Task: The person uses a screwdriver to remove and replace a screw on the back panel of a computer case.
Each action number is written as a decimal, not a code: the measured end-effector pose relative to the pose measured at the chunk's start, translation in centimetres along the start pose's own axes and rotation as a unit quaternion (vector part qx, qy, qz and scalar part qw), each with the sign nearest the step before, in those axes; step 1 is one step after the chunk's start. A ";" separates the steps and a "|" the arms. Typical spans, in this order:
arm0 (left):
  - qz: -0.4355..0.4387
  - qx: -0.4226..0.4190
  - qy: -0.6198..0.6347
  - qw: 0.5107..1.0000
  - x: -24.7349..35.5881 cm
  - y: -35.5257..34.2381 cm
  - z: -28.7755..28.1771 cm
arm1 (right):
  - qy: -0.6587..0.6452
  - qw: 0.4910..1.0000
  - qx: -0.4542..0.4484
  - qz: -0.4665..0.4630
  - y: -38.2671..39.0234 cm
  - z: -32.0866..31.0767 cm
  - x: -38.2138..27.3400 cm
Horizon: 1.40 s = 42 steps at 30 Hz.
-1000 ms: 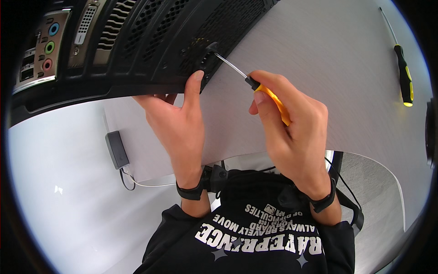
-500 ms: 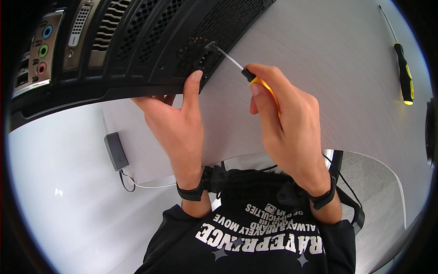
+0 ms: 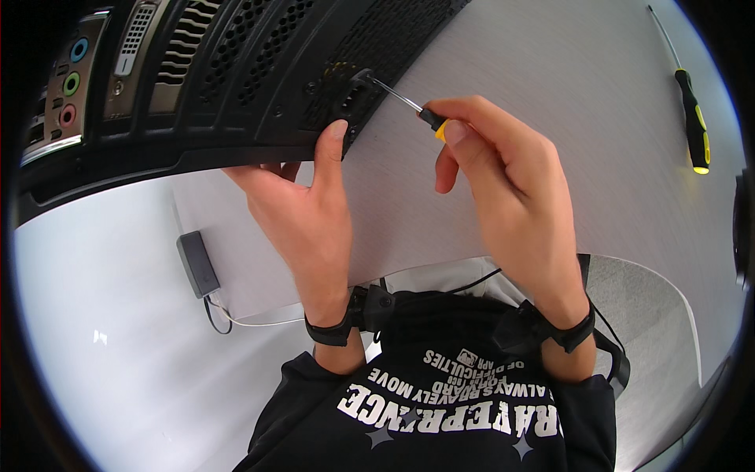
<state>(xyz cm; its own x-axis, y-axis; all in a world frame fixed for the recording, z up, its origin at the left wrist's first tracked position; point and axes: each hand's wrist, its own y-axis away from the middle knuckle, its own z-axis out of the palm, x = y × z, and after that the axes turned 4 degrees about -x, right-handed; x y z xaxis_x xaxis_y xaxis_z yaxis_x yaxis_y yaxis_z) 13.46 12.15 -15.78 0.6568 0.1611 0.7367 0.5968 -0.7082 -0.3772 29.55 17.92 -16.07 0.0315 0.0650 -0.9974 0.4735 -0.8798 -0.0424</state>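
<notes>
A black computer case (image 3: 259, 149) fills the upper left, its rear panel with vent holes and ports turned up to me. My left hand (image 3: 307, 212) grips its near edge, thumb on the panel and the fingers mostly hidden beneath. In my right hand (image 3: 519, 181) is a screwdriver (image 3: 434, 119) with a yellow and black handle, pinched between thumb and fingers. Its thin metal shaft slants up and left to the panel. The tip meets the panel beside the recessed power socket (image 3: 354, 98); the screw itself is too small to make out.
A second screwdriver (image 3: 694, 122), black and yellow, lies on the pale table (image 3: 582, 94) at the far right. Left of my left forearm sits a black power adapter (image 3: 197, 264) with a thin cable. The table's curved front edge runs close to my body.
My right hand has turned on the screwdriver's handle, with its knuckles and wrist shifting right. The tip stays at the same place on the panel. My left hand keeps its hold.
</notes>
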 end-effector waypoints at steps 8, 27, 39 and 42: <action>0.000 0.000 0.027 1.000 0.1 -0.1 -0.1 | -0.063 0.995 -0.033 0.075 -1.4 -1.4 -0.9; -0.020 0.002 -0.002 1.000 1.9 0.1 1.0 | -0.121 0.976 -0.059 0.174 -2.9 -5.1 -2.4; -0.007 0.007 -0.012 1.000 2.5 -0.3 1.2 | -0.017 0.994 -0.060 0.090 -4.1 -6.1 -2.9; 0.000 0.009 -0.010 1.000 2.7 -0.3 1.1 | 0.033 0.994 -0.087 0.054 -4.0 -6.1 -2.4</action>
<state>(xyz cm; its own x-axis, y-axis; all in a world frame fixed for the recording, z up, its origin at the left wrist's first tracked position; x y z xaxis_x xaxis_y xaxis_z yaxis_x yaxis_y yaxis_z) 15.53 13.60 -14.33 0.6662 0.1752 0.7249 0.6047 -0.6958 -0.3876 32.92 24.16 -13.13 0.1452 0.0113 -0.9893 0.6086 -0.7894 0.0803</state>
